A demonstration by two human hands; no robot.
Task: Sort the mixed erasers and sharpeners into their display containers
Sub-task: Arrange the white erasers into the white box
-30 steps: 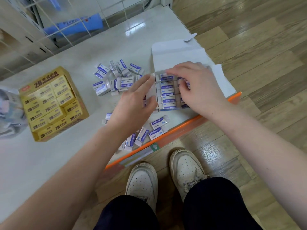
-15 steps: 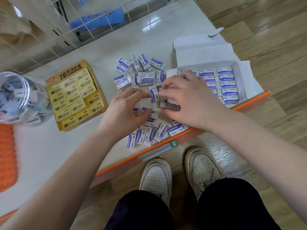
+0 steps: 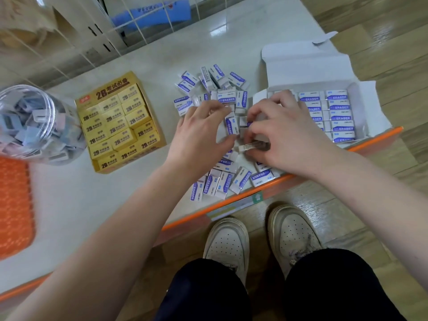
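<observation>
Pinching an eraser (image 3: 231, 124) by its long sides, left hand (image 3: 201, 135) is working the loose pile (image 3: 222, 181) mid-surface (image 3: 69, 205); right hand (image 3: 287, 135) is curling round a second eraser (image 3: 251, 146), just beside the part-filled box (image 3: 305, 63). Light, stiff blocks, likely gripping surely across their sleeved flanks.

Counter (image 3: 92, 216), left to right: jar (image 3: 34, 123) at far left edge, mat (image 3: 14, 205) before it. 2B box (image 3: 120, 121) just right of jar, packed full. Loose erasers (image 3: 208, 89) heaped at centre, reaching counter's front edge. Open box (image 3: 357, 105) at right end (lid flap up behind it), rows of erasers (image 3: 338, 107) inside. Left hand (image 3: 199, 133) and right hand (image 3: 284, 133) side by side over heap's middle. Wire grid (image 3: 148, 26) behind counter
</observation>
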